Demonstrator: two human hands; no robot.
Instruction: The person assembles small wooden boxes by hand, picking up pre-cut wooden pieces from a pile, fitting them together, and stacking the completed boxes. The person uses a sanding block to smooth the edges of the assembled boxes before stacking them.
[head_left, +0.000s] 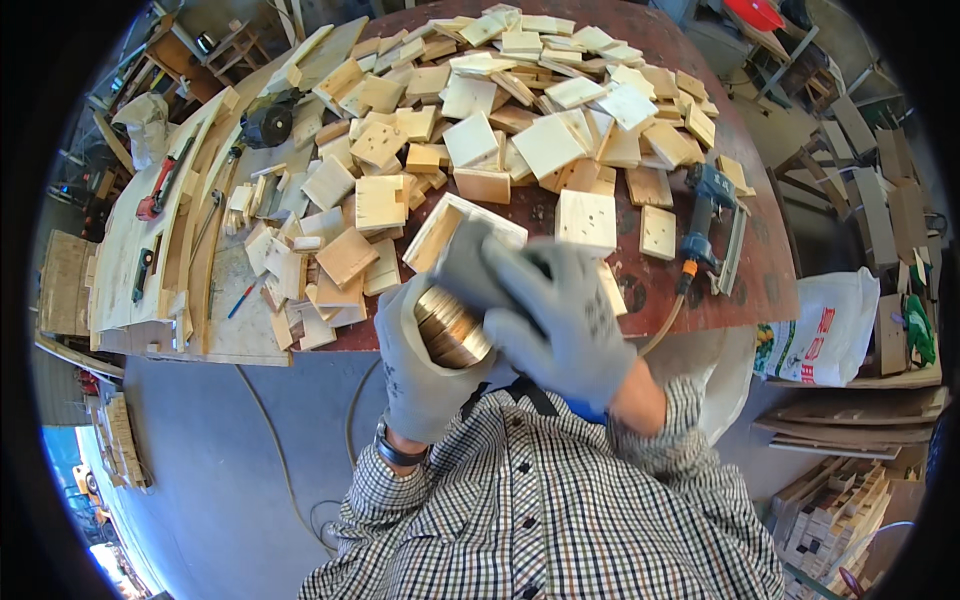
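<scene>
Wood pieces (452, 328) sit stacked in the left hand (415, 370), a bit below the middle of the head view. The stack is a short bundle of thin flat slabs, and only their pale edges show. Its long way runs from upper left to lower right, and the top end tips toward the table (700, 290).

The left fingers are wrapped tight around the stack from below. The right hand (565, 320), also in a grey glove, lies over the top with its fingers curled down on the stack, so both hands are clamped on it.

It looks like the gathering step, with loose pieces being squared up into one neat bundle. The next move would need a steady grip so no slab slips out.

Behind the hands, a big heap of wood squares (520, 120) covers the table. A blue nail gun (708, 215) lies at the right edge.
</scene>
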